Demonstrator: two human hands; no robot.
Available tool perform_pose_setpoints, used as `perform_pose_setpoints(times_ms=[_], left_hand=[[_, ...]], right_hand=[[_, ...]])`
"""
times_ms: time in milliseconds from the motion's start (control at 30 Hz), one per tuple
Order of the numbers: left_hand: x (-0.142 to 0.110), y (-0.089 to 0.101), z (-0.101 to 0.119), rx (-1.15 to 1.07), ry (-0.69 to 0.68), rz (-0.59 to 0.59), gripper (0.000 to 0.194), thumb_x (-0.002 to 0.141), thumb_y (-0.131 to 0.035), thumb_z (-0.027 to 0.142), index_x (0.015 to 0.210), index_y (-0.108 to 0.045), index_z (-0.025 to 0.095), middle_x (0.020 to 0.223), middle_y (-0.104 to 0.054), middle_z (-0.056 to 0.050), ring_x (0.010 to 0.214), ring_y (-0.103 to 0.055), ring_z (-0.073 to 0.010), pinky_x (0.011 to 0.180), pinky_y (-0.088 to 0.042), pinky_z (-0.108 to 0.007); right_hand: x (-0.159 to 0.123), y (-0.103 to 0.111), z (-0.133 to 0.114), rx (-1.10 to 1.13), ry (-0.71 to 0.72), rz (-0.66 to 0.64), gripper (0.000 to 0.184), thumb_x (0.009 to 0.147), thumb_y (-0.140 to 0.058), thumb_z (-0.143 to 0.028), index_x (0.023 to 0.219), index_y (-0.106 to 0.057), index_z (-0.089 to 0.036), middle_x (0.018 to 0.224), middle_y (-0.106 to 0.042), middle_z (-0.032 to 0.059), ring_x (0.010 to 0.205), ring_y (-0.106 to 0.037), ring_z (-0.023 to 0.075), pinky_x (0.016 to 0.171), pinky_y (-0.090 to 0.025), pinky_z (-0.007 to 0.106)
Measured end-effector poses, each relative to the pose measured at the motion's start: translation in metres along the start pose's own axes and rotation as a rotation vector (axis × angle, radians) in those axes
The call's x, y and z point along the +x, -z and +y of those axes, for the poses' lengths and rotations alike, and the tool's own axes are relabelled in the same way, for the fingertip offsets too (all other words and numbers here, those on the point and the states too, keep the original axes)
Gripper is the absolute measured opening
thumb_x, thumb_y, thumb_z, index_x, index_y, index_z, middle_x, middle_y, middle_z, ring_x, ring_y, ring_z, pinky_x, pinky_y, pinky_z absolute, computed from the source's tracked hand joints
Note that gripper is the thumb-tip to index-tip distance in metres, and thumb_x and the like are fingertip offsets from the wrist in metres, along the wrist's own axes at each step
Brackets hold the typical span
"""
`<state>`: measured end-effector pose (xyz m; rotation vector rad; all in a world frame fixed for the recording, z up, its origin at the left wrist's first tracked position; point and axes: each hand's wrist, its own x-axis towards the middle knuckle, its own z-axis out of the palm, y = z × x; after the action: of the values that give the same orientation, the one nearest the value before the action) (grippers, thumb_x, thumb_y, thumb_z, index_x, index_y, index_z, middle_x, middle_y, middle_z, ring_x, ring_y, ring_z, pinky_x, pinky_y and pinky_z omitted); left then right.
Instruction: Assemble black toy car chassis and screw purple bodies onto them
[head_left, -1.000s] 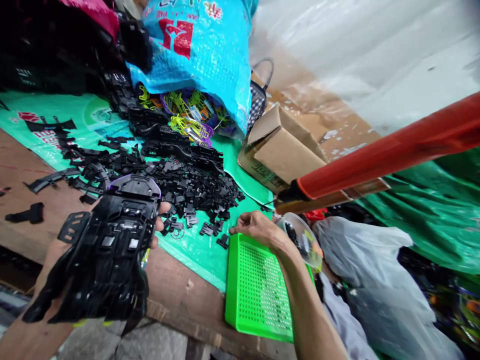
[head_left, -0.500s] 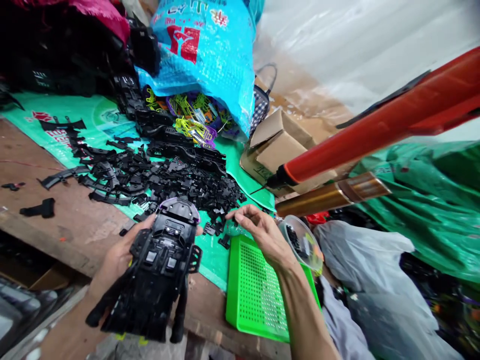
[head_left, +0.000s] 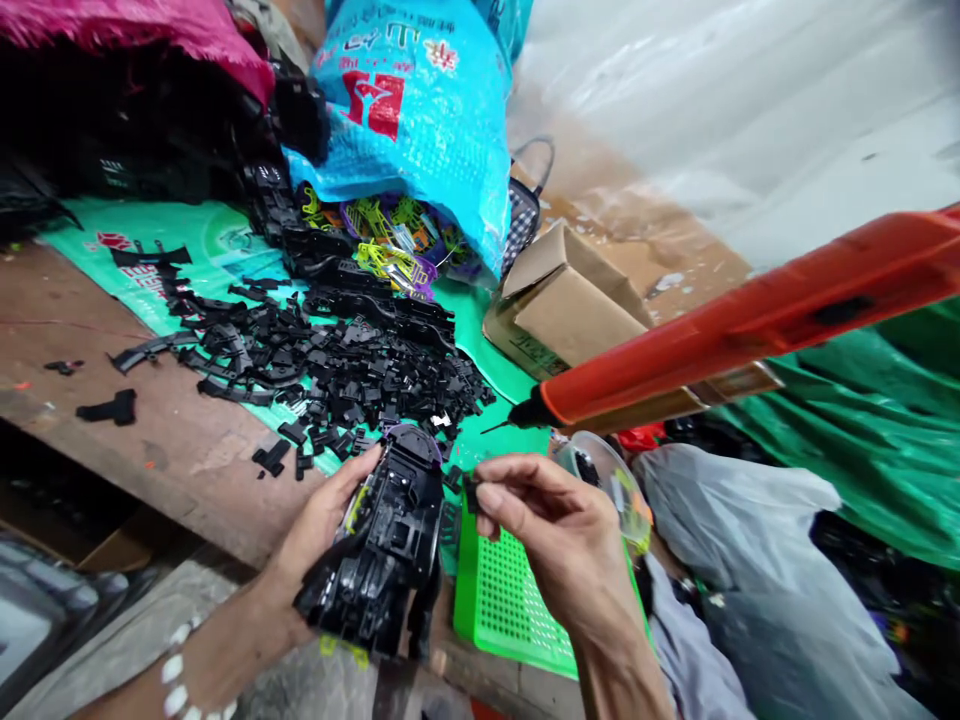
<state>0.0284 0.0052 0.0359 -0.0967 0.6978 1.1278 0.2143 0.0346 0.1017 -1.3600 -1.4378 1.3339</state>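
Observation:
My left hand (head_left: 319, 525) is wrapped round the left side of a black plastic toy car chassis (head_left: 394, 530), which has purple at its far end and yellow-green bits along its edges. The chassis is held tilted above the front edge of the table. Just to its right, my right hand (head_left: 551, 525) pinches a small black plastic piece (head_left: 471, 492) between thumb and fingers; most of the piece is hidden. Below that hand lies a bright green perforated basket (head_left: 466, 605). Beyond both hands spreads a pile of small black plastic parts (head_left: 360, 370).
An orange-red electric screwdriver (head_left: 720, 335) hangs across the right, bit pointing left. A cardboard box (head_left: 570, 315) and a blue woven bag (head_left: 420, 130) stand behind the pile. Right of the basket are a clear tub (head_left: 611, 480) and grey plastic bags (head_left: 727, 500).
The chassis has moved right and turned slightly, closer to my right hand. My right hand has drawn back from the pile's edge with the small black piece. The screwdriver's tip sits lower.

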Motion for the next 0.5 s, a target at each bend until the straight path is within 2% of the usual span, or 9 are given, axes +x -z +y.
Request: perform_pose_setpoints(times_ms=[100, 200, 300, 367, 500], left_hand=[[0.0, -0.006, -0.01, 0.011, -0.041, 0.124, 0.005, 0.076, -0.073, 0.017, 0.079, -0.075, 0.02, 0.071, -0.075, 0.007, 0.059, -0.066, -0.0073, 0.059, -0.049, -0.012], [0.0, -0.009, -0.012, 0.008, 0.09, 0.074, 0.012, 0.081, -0.069, 0.027, 0.084, -0.075, 0.016, 0.07, -0.075, 0.003, 0.053, -0.064, -0.0103, 0.055, -0.049, -0.018], [-0.002, -0.014, -0.009, -0.052, 0.112, 0.101, 0.01, 0.082, -0.067, 0.023, 0.077, -0.074, 0.018, 0.067, -0.074, 0.005, 0.053, -0.063, -0.0088, 0.057, -0.049, -0.017], [-0.003, -0.017, -0.008, -0.059, 0.093, 0.136, 0.008, 0.081, -0.068, 0.02, 0.074, -0.073, 0.019, 0.067, -0.073, 0.007, 0.057, -0.065, -0.0073, 0.062, -0.048, -0.014], [-0.004, -0.019, -0.009, -0.09, 0.082, 0.084, 0.01, 0.083, -0.067, 0.017, 0.076, -0.074, 0.02, 0.073, -0.075, 0.009, 0.07, -0.067, -0.0046, 0.074, -0.046, -0.008]], right_hand=[[-0.008, -0.007, -0.004, -0.117, 0.066, 0.029, 0.013, 0.072, -0.077, -0.029, 0.083, -0.075, -0.023, 0.071, -0.068, 0.0009, 0.055, -0.061, 0.0111, 0.05, -0.051, 0.023], [-0.009, -0.01, -0.009, -0.258, 0.195, -0.003, 0.006, 0.076, -0.072, -0.025, 0.08, -0.076, -0.026, 0.076, -0.07, 0.0018, 0.065, -0.062, 0.0126, 0.055, -0.051, 0.022], [-0.007, -0.014, -0.013, -0.354, 0.301, -0.034, 0.01, 0.079, -0.069, -0.022, 0.084, -0.076, -0.027, 0.078, -0.071, 0.0015, 0.071, -0.064, 0.0137, 0.063, -0.052, 0.023], [-0.005, -0.017, -0.014, -0.362, 0.293, -0.038, 0.011, 0.08, -0.068, -0.023, 0.086, -0.076, -0.027, 0.078, -0.071, 0.0012, 0.07, -0.063, 0.0138, 0.065, -0.052, 0.025], [0.001, -0.024, -0.015, -0.373, 0.269, -0.052, 0.01, 0.081, -0.068, -0.026, 0.088, -0.075, -0.024, 0.078, -0.071, 0.0008, 0.069, -0.063, 0.0135, 0.065, -0.051, 0.025]])
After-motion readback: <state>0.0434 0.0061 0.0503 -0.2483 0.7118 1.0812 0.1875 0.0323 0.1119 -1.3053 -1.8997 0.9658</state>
